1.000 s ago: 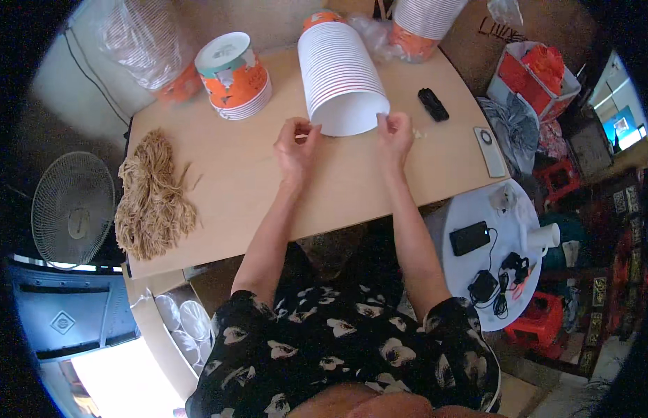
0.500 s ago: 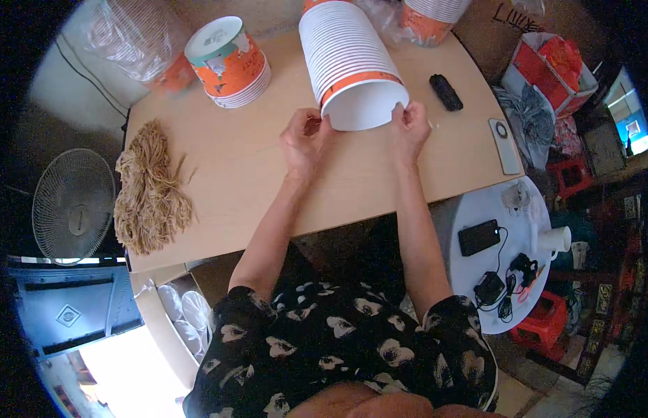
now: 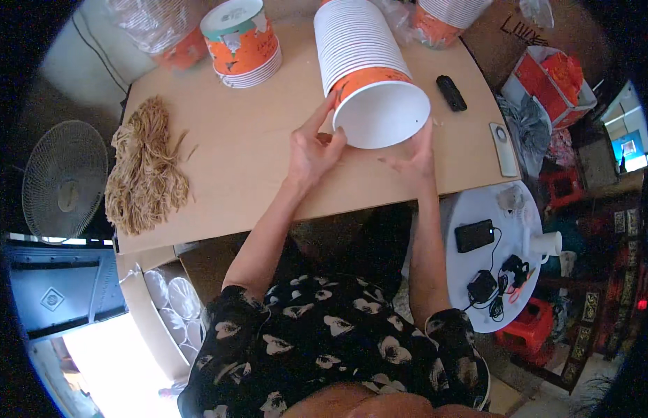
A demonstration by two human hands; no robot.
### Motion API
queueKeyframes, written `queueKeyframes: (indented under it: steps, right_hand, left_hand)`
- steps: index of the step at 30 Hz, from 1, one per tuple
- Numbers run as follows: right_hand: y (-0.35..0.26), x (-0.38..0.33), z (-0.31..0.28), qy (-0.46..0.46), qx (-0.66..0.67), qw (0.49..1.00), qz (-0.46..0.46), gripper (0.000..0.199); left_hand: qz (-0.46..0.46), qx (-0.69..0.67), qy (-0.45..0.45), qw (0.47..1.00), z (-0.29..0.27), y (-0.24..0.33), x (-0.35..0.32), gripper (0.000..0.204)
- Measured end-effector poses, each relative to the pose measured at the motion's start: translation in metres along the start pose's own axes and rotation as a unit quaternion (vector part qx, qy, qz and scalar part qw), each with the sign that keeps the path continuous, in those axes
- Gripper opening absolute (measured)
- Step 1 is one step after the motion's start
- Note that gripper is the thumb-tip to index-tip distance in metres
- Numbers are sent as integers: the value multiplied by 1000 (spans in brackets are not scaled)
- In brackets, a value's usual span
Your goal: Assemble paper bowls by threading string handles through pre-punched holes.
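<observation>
A long stack of nested white paper buckets (image 3: 355, 42) lies on its side on the table, mouths toward me. The nearest paper bucket (image 3: 383, 118) sits partly out of the stack, showing a wider orange printed band. My left hand (image 3: 313, 150) is closed on its left rim, index finger along the outside and thumb at the lip. My right hand (image 3: 418, 157) cups the lower right rim; its thumb stretches left below the lip and its other fingers are partly hidden. A dark speck shows inside the bucket's white wall.
Upside-down orange and green buckets (image 3: 241, 45) stand back left, near plastic-wrapped stacks (image 3: 160, 28). Tan raffia-like strands (image 3: 150, 167) lie at left. A black bundle (image 3: 451, 93) and a pale phone-like object (image 3: 503, 150) lie right. A round white side table (image 3: 463, 275) carries cables.
The nearest bucket has come farther out of the stack toward me. My left hand has moved up its rim side, and my right hand has shifted lower beneath the lip.
</observation>
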State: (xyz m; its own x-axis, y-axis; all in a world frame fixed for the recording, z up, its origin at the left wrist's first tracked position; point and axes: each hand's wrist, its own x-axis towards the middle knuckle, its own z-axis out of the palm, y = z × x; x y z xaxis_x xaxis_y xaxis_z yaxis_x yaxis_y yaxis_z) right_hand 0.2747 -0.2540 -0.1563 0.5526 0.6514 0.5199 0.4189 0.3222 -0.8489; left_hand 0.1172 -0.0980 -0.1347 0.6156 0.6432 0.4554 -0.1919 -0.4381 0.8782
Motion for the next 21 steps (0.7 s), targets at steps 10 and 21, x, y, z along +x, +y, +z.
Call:
queueKeyframes:
  steps: [10,21]
  right_hand:
    - [30,-30,-5,-51,-118,990,63,105]
    - [106,47,36,135,-323,927,131,60]
  left_hand:
    - [-184,-217,-31,958,-33,26,-32,50]
    - [-250,-173,-44,952,-144,47,-49,32]
